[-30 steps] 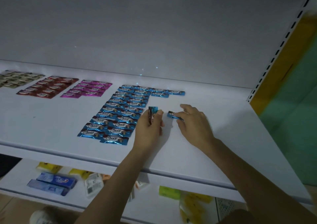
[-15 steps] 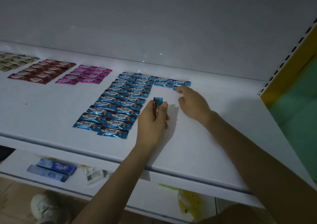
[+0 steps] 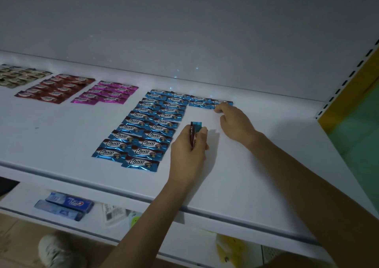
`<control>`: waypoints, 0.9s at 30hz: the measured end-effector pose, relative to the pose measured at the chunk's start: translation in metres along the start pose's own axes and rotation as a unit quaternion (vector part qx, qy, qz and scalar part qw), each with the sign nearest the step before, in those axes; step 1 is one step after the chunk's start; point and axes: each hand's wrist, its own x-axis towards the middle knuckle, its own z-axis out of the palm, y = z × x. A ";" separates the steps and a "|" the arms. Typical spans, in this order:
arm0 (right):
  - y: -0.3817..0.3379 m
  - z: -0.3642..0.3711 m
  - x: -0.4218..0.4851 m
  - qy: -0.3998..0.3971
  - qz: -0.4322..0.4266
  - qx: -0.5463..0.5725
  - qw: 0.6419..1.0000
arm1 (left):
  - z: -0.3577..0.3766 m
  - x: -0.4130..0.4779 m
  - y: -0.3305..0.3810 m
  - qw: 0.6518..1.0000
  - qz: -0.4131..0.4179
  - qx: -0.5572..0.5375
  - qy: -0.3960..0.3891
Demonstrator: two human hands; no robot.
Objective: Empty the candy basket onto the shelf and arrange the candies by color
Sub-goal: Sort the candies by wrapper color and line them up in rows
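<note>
Blue Choco candies point(image 3: 143, 128) lie in two columns on the white shelf point(image 3: 256, 175), with a short row point(image 3: 202, 101) extending right at the back. My left hand point(image 3: 188, 152) grips a small upright stack of blue candies point(image 3: 195, 131) just right of the columns. My right hand point(image 3: 235, 122) reaches to the back row; its fingertips touch the rightmost blue candy point(image 3: 222, 103) there. Further left lie pink candies point(image 3: 106, 93), red candies point(image 3: 55, 89) and pale gold candies point(image 3: 16, 77), each in its own group. No basket is in view.
The shelf's back panel point(image 3: 184, 31) rises behind the candies. A slotted upright point(image 3: 346, 81) bounds the shelf at the right. On the lower shelf lie blue boxes point(image 3: 65, 205) and yellow packets point(image 3: 229, 247). A white shoe point(image 3: 57, 251) shows on the floor.
My right hand carried a blue candy from beside my left hand to the back row and laid it at the right end. My left hand kept its stack.
</note>
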 end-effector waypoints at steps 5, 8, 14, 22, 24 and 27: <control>-0.010 -0.008 -0.014 0.082 0.010 0.099 0.992 | -0.003 -0.001 0.001 0.999 -0.006 -0.037 0.006; -0.042 -0.024 -0.051 0.013 0.033 0.426 0.904 | -0.005 0.001 0.009 0.981 -0.091 -0.172 0.016; -0.067 -0.020 -0.091 -0.062 0.002 0.543 0.837 | -0.007 -0.004 0.022 0.961 -0.136 -0.242 -0.016; -0.059 -0.022 -0.091 0.032 0.084 0.566 0.819 | -0.013 -0.005 0.009 0.990 -0.040 -0.118 -0.061; -0.054 -0.024 -0.089 0.052 0.091 0.567 0.817 | -0.014 -0.004 0.009 0.993 -0.034 -0.108 -0.028; -0.040 -0.020 -0.085 0.148 0.127 0.490 0.850 | -0.012 -0.004 0.010 0.989 -0.055 -0.134 0.031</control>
